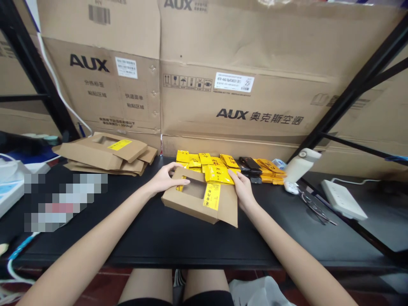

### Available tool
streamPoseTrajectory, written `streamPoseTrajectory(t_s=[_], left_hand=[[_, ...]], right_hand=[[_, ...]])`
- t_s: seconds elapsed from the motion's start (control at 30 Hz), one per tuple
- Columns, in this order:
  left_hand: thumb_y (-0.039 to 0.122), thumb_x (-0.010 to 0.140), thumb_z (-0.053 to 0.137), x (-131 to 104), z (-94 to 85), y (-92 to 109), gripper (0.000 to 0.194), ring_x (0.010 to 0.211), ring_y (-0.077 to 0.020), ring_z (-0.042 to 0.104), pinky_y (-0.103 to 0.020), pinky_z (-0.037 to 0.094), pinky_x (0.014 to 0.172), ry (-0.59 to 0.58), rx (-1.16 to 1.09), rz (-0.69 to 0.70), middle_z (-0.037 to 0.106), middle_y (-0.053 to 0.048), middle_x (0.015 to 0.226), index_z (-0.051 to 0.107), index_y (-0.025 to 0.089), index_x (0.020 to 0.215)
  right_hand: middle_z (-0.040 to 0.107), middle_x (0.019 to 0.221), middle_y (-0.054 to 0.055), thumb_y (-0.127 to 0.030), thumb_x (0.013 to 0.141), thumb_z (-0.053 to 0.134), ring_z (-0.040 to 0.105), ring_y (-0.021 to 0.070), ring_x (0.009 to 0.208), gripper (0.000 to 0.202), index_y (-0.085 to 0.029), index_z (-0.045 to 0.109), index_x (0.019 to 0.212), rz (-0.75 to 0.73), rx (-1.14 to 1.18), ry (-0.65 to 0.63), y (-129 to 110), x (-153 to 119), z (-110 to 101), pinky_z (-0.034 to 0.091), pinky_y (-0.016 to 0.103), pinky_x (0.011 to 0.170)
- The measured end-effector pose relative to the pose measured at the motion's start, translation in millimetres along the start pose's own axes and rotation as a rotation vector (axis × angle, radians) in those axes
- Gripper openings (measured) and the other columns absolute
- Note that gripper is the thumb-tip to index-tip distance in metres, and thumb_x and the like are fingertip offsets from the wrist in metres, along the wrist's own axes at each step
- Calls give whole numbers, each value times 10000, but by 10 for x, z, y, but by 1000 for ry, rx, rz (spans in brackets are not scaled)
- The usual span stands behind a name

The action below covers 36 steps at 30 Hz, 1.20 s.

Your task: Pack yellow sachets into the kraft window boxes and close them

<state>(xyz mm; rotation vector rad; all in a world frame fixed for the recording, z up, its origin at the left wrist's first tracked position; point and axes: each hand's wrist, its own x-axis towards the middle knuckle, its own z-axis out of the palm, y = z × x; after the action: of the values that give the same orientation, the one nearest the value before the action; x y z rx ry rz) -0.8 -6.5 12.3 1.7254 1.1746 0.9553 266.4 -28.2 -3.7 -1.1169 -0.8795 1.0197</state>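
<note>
- Brown cardboard, cut with a square window and marked by a yellow label, forms the small box (pixel 204 197) at the centre of the black tabletop (pixel 159 233), where a seated person holds it at both ends.
- The left hand (pixel 165 178) grips the box's far-left corner, thumb lying along the window's edge and fingers curled over the top rim; the right hand (pixel 242 189) presses its fingers against the right side, next to an open flap (pixel 228 208) that lies flat.
- The window shows a dark interior; whether a sachet already lies inside cannot be told, and the flap is not yet closed, so this box appears to be mid-assembly or mid-filling.
- Just behind the box, touching its far edge, lies a loose heap of yellow sachets (pixel 210 168) spread along the table's back; these look still unpacked.
- A few dark sachets (pixel 250 165) sit among the yellow ones to the right.
- To the left, well apart, a stack of matching windowed boxes (pixel 108 155) rests on the table; whether they are filled or empty cannot be told.
- To the right, a white handheld scanner (pixel 299 165) stands near the sachets, with a white flat device (pixel 342 199) further out.
- Large AUX cartons (pixel 242 85) wall off the background behind the black shelving frame.
</note>
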Motion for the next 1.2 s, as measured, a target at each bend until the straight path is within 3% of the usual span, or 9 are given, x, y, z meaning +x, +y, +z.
streamPoseTrajectory(t_s=[0.17, 0.37, 0.47, 0.7, 0.93, 1.2], left_hand=[[459, 546, 830, 13, -20, -25, 621, 1058, -258, 606, -373, 499, 880, 30, -6, 39, 660, -68, 1110, 582, 214, 1060], [442, 592, 814, -24, -45, -32, 602, 1028, -252, 635, -390, 519, 857, -122, -111, -115, 642, -73, 1146, 526, 227, 1074], [423, 588, 823, -33, -41, -34, 606, 1031, -249, 638, -394, 521, 868, -140, -148, -146, 633, -79, 1163, 523, 226, 1076], [347, 528, 875, -8, -40, -4, 751, 1033, -254, 652, -378, 549, 838, 5, -291, -196, 633, -95, 1190, 519, 254, 1182], [314, 446, 895, 14, -86, 35, 725, 936, -269, 690, -373, 567, 761, 71, -485, -314, 692, -106, 1122, 589, 210, 1096], [350, 454, 881, 57, -163, -39, 697, 906, -262, 702, -349, 578, 731, 173, -509, -255, 710, -79, 1099, 614, 226, 1086]], right_hand=[[731, 934, 36, -479, 563, 812, 691, 214, 854, 420, -186, 704, 844, -10, 24, 34, 10, 23, -3, 579, 302, 720], [732, 918, 41, -475, 558, 817, 691, 231, 887, 401, -191, 689, 810, 1, 23, 4, 24, 3, 9, 583, 309, 709], [731, 916, 40, -482, 569, 809, 691, 231, 895, 394, -191, 686, 804, 4, 18, -11, 35, 0, 17, 583, 308, 717], [728, 960, 45, -473, 597, 791, 693, 210, 881, 409, -188, 679, 869, -31, 46, 16, 58, 48, 3, 582, 294, 713], [724, 974, 47, -493, 604, 776, 694, 196, 823, 450, -187, 660, 913, -42, 63, 61, 29, 60, -15, 576, 275, 624], [723, 969, 59, -442, 604, 793, 691, 201, 872, 412, -168, 664, 883, -97, 169, 64, -36, 115, -51, 591, 294, 681]])
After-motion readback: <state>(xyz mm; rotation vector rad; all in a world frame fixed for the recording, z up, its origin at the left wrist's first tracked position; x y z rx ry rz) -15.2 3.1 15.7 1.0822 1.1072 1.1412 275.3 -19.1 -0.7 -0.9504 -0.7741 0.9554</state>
